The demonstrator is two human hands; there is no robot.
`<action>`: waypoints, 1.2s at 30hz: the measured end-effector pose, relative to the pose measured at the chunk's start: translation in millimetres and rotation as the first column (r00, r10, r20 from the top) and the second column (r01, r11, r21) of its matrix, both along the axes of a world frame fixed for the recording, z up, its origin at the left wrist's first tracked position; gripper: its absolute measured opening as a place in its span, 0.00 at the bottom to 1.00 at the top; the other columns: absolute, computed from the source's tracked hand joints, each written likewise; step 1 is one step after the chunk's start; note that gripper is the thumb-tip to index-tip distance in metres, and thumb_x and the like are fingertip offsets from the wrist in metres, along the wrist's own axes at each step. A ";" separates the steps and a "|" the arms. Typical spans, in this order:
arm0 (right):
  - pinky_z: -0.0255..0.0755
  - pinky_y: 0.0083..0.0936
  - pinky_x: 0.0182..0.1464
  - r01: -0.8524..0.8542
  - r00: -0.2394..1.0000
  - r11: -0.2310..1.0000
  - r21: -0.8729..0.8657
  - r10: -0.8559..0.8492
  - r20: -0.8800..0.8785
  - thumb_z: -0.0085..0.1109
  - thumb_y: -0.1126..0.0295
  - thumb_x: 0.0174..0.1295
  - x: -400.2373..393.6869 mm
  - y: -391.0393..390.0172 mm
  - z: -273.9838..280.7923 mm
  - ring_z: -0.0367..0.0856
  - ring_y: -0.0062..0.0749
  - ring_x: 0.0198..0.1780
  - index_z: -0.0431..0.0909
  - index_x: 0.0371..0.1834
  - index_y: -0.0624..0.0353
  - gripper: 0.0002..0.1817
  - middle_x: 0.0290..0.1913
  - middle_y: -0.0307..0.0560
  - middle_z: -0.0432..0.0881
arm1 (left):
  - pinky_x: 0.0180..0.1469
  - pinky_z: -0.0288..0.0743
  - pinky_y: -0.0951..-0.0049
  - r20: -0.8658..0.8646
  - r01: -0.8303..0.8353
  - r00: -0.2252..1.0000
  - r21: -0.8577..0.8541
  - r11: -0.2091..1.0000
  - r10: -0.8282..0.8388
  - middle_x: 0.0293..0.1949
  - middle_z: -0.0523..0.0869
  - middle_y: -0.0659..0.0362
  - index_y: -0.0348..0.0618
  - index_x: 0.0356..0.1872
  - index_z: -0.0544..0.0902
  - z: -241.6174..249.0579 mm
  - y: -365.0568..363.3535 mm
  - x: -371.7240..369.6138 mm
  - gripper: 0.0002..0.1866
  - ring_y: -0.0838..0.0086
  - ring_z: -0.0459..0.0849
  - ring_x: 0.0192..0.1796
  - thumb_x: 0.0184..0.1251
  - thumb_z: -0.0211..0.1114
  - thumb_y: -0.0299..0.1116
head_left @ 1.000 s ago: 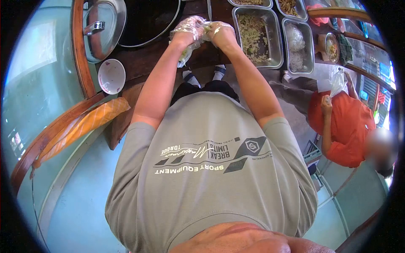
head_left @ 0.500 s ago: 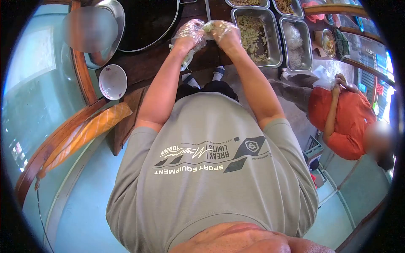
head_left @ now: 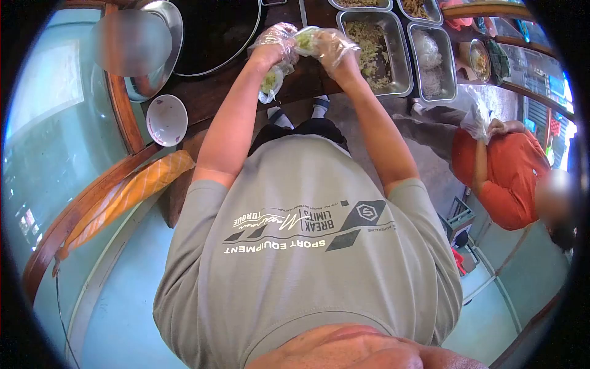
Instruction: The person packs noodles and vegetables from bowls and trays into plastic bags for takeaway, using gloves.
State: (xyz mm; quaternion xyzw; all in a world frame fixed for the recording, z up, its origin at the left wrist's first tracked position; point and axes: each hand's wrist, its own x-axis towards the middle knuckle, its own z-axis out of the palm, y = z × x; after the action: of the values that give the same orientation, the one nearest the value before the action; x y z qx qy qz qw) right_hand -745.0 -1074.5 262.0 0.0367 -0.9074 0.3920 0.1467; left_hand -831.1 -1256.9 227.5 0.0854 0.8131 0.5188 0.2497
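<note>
Both my hands wear clear plastic gloves and are close together over the dark wooden table [head_left: 212,92]. My left hand [head_left: 275,42] has its fingers curled. Just below it hangs a pale, thin wrapper [head_left: 270,85] with shredded green vegetable in it, partly hidden by my wrist. My right hand [head_left: 335,48] is closed around a pinch of shredded green vegetable [head_left: 304,40], near my left fingers. Right of it stands a metal tray [head_left: 402,77] of shredded pale green vegetable.
A large black pan [head_left: 215,37] lies at upper left, with a white bowl [head_left: 166,120] nearer me. Another metal tray [head_left: 447,86] holds a plastic bag and pale strands. An orange cloth [head_left: 132,197] drapes at left. A person in red [head_left: 501,172] stands at right, holding a plastic bag [head_left: 477,120].
My right hand has turned and shifted slightly right, showing more of the green vegetable. The wrapper under my left hand is more visible. The other person's plastic bag has moved.
</note>
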 end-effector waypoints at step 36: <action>0.81 0.39 0.48 0.475 0.871 0.877 -0.070 -0.457 0.177 0.63 0.62 0.66 95.3 171.9 26.8 0.88 0.41 0.48 0.85 0.52 0.57 0.15 0.46 0.51 0.88 | 0.65 0.74 0.58 -0.564 -0.004 0.784 -0.422 0.906 -0.260 0.57 0.86 0.46 0.41 0.61 0.81 100.3 -44.0 20.8 0.23 0.53 0.83 0.60 0.70 0.65 0.43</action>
State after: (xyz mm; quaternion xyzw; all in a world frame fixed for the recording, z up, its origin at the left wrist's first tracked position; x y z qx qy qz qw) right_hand -649.6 -902.7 288.8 -0.2223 -0.8748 0.3965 0.1676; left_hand -810.3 -1300.9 327.8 0.2506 0.9303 0.2669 0.0225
